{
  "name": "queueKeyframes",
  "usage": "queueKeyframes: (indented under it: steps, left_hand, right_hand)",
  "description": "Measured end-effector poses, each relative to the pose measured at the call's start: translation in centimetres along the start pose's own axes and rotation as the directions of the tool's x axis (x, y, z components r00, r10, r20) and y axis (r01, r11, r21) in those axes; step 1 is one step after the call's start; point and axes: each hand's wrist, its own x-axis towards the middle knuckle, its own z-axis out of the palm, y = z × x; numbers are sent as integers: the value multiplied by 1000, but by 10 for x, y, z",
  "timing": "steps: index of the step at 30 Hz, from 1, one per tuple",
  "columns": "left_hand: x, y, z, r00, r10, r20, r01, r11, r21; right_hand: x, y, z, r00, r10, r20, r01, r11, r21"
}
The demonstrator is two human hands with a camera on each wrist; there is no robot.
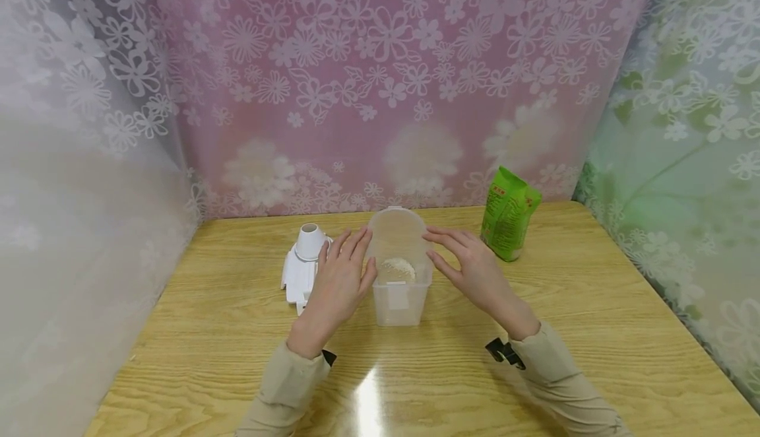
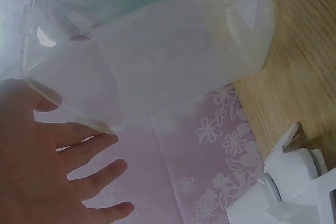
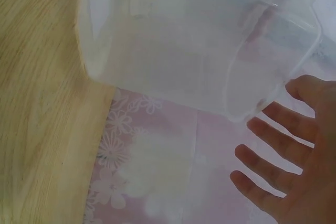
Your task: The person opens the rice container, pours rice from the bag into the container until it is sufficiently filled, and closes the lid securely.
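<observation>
A translucent plastic container [image 1: 400,305] stands mid-table, with a pale heap of contents [image 1: 399,268] inside and its rounded translucent lid [image 1: 396,232] raised. My left hand [image 1: 343,275] is at its left side, thumb and fingertips right at the edge, the other fingers spread. On the opposite side, my right hand [image 1: 472,268] has its thumb and fingertips at the edge, palm facing the container. In the left wrist view, the left fingers [image 2: 86,148] extend past the clear edge. The right wrist view has the right fingers [image 3: 278,135] fanned out beside the container.
Left of the container lies a white plastic piece with a cone-shaped spout [image 1: 310,242], partly behind the left hand. A green printed bag [image 1: 509,216] stands at the back right of the wooden table [image 1: 225,331]. Flowered curtains [image 1: 380,80] hang around the table.
</observation>
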Motion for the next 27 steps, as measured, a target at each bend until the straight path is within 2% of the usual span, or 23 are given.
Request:
queueKeyframes:
  steps: [5, 9, 15, 18, 21, 25, 27]
  left_hand:
    - [2, 0, 1, 1000, 1, -6, -1, 1000, 6]
    - [2, 0, 2, 1000, 4, -8, -4, 1000, 1]
    - [1, 0, 1, 1000, 10, -9, -10, 1000, -3]
    - [0, 1, 0, 1000, 10, -6, -10, 1000, -7]
    - [0, 0, 0, 1000, 9, -5, -9, 1000, -6]
    - [-1, -1, -1, 1000, 6, -4, -6, 1000, -1]
    - [-1, -2, -1, 1000, 4, -3, -4, 1000, -3]
  right_hand:
    - [4, 7, -13, 994, -2, -108, 0, 1000, -17]
    - [6, 18, -28, 974, 31, -224, -37, 999, -24]
    - [3, 37, -53, 921, 186, -343, -214, 976, -46]
    - [0, 50, -62, 896, 255, -364, -294, 954, -56]
    - [-4, 63, -66, 882, 297, -367, -339, 939, -55]
    - [-10, 76, -64, 868, 363, -338, -398, 917, -36]
    - [-12, 82, -61, 854, 422, -303, -444, 896, -7]
